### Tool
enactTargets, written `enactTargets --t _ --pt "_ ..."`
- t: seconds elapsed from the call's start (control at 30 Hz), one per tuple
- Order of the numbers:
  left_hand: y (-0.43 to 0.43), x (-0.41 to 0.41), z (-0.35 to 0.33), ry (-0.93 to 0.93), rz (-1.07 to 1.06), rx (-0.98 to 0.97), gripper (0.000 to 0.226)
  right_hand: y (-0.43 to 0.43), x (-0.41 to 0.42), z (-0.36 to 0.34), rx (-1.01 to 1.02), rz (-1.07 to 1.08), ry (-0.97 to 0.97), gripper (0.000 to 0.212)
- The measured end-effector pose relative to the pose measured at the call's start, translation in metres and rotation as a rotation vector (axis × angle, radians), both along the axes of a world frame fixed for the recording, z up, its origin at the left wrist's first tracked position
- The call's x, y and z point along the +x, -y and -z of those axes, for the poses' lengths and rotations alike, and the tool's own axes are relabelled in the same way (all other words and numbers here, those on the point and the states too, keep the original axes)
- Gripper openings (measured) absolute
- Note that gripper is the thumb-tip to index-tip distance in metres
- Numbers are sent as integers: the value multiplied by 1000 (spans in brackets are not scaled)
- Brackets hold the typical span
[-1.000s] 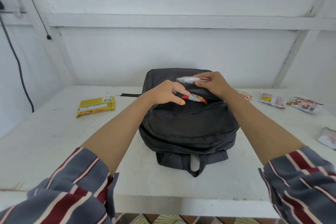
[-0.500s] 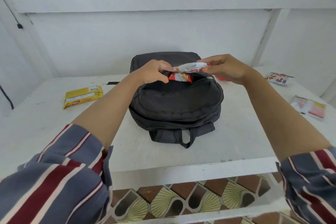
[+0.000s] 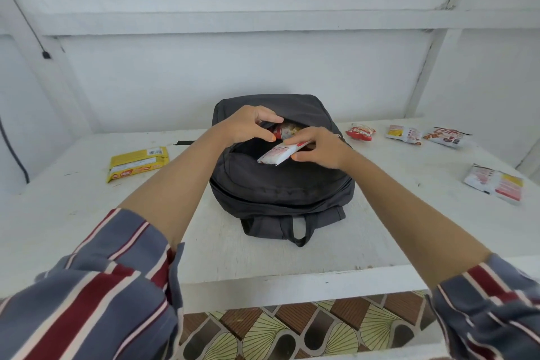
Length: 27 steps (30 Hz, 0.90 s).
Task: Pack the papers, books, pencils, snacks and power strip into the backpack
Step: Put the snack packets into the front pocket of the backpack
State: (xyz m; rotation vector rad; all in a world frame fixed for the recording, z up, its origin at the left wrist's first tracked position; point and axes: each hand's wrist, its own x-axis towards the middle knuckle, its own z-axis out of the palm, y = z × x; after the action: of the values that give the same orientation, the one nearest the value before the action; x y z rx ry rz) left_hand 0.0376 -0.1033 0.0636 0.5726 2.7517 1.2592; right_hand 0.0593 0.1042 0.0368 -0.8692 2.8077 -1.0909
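White snack packet (image 3: 276,155) pinched at one end by right hand (image 3: 318,149) fingers, held just above backpack (image 3: 280,184), which is laid flat on worktop (image 3: 87,213). Packet's long axis slanted: free end toward near-left, gripped end beside pocket mouth. Mouth edge seemingly held back by curled fingers of left hand (image 3: 248,126). Red snack (image 3: 285,133) seen inside. Right hand nearer. Gap between hands tight. More snacks (image 3: 404,134) lie well apart on right, yellow packet (image 3: 137,164) on left.

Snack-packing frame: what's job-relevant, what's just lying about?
Job: backpack; left hand holding pocket open; right hand gripping white packet; red snack in pocket; on table: yellow pack, red pack, pale pack, printed pack, near-right pack.
Just there: wall cable; patterned floor tiles.
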Motion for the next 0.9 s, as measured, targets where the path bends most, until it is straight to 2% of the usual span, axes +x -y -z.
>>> enactTargets --t 0.1,0.23,0.33,0.47,0.6,0.67,0.73,0.8,0.9 --pt "-1 1 1 -3 0 27 47 6 -4 12 113 44 -99 45" --pt "-3 0 1 -16 -3 40 46 5 -4 10 280 -24 -77 56" --pt "-3 -1 2 -20 -6 55 45 5 -6 10 372 -23 -86 56" --pt "-3 -2 2 -33 2 48 44 10 -4 13 369 70 -269 48" --pt "-2 -4 2 -34 3 50 44 19 1 21 452 172 -407 46" --pt "-2 -5 2 -32 6 48 44 17 -2 19 526 131 -373 50" --pt "-1 -6 3 -33 10 39 44 12 -5 12 539 45 -224 61" --pt "-1 -6 3 -28 13 36 44 6 -7 2 497 -25 -87 72" --pt "-1 -8 3 -16 14 31 45 -2 -6 -14 379 -51 -20 67"
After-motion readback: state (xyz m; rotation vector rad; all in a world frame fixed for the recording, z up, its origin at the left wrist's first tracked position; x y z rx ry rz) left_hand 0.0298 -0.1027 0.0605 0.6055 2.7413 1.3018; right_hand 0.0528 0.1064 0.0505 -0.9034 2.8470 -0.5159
